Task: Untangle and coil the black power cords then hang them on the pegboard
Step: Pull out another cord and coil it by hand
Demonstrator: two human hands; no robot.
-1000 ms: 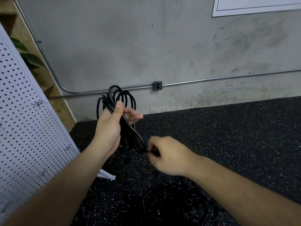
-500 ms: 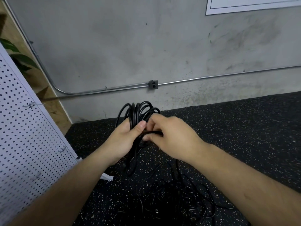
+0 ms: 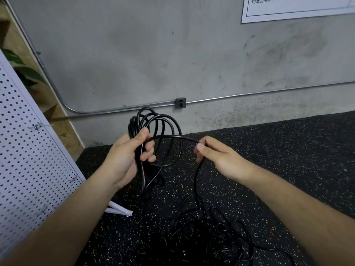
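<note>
Head camera, from the left: the white pegboard stands at the frame's edge. Just right of it the left hand grips a coil of black cord, fingers curled round the loops. The right hand pinches the cord's free run, which drops to a dark tangle on the speckled floor, perhaps several cords.

Your left hand covered the middle of the coiled cord. The cord pile ran off the bottom edge, its strands indistinguishable. The left edge cut the pegboard.
</note>
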